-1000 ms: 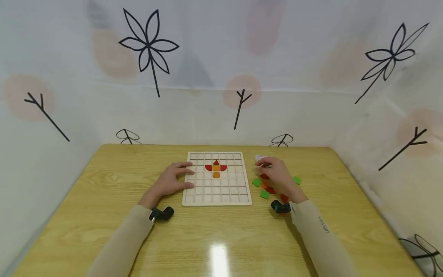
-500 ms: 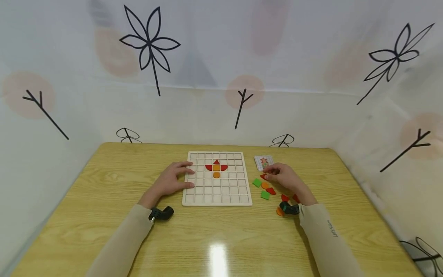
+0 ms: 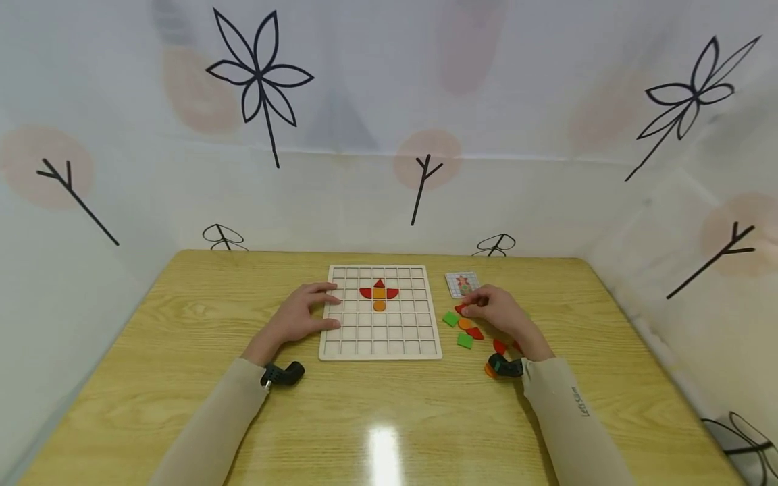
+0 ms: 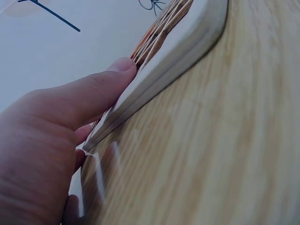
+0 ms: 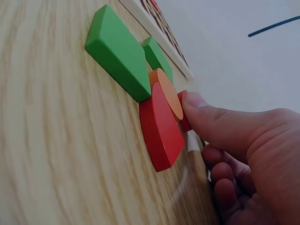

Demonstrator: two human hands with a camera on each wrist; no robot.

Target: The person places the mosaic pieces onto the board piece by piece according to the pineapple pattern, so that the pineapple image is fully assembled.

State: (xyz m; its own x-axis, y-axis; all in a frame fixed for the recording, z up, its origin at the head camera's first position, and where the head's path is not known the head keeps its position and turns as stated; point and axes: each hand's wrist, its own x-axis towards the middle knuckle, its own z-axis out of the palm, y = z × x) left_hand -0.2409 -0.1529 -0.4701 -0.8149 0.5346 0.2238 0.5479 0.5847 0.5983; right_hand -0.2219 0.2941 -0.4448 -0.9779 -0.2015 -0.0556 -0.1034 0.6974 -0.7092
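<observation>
My left hand (image 3: pixel 299 314) rests on the left edge of a white gridded wooden board (image 3: pixel 352 337), fingers spread and fairly straight. In the left wrist view, the thumb (image 4: pixel 105 86) lies against the board's rim. On the board sit a red triangle (image 3: pixel 379 284), two red quarter-round tiles flanking a yellow-orange square (image 3: pixel 379 293), and an orange circle (image 3: pixel 379 306) below. Right of the board, my right hand (image 3: pixel 501 314) pinches a red tile (image 5: pixel 185 115) between thumb and fingers. Its far part is hidden by the thumb.
A pattern card (image 3: pixel 458 283) lies just beyond the right hand. Close to that hand are green tiles (image 3: pixel 464 341), an orange round tile (image 5: pixel 168 93) and a red quarter-round tile (image 5: pixel 161 136). More red tiles (image 3: pixel 499 346) and an orange one (image 3: pixel 489 370) lie near the right wrist.
My right hand has moved back from over the pattern card, uncovering it, and its fingertips have come down onto the red tile. My left hand has stayed on the board.
</observation>
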